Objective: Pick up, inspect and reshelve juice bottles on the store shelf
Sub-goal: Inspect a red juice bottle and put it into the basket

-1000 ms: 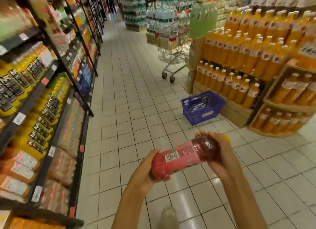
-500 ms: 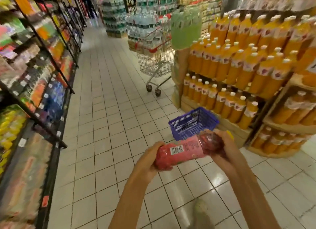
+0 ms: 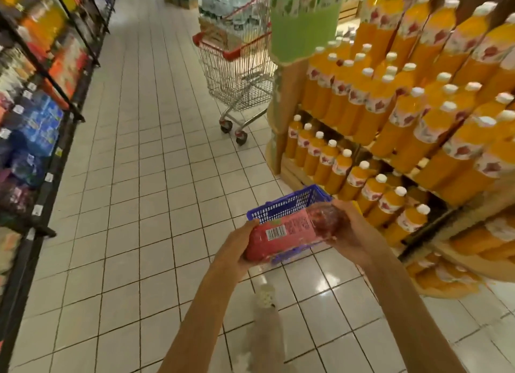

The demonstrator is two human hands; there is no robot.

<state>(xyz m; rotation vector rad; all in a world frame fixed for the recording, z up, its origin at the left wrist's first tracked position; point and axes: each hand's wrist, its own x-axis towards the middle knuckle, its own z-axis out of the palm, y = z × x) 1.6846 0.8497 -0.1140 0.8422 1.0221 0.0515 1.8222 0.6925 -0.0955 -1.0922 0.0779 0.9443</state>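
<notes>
A red juice bottle (image 3: pixel 289 232) with a pink label and a barcode lies sideways between both hands, low in the middle of the view. My left hand (image 3: pixel 239 243) grips its bottom end. My right hand (image 3: pixel 351 227) grips the neck end and hides the cap. Rows of orange juice bottles (image 3: pixel 395 113) with white caps fill the wooden display shelf (image 3: pixel 289 174) to the right of the hands.
A blue plastic basket (image 3: pixel 287 205) sits on the tiled floor just behind the bottle, at the foot of the display. A metal shopping cart (image 3: pixel 237 77) stands in the aisle ahead. Black shelving (image 3: pixel 41 74) with drinks lines the left side. Green bottles (image 3: pixel 303 18) top the display corner.
The view has swung right and moved forward along the aisle; the orange bottle display and basket are closer. The red bottle stays held sideways in both hands.
</notes>
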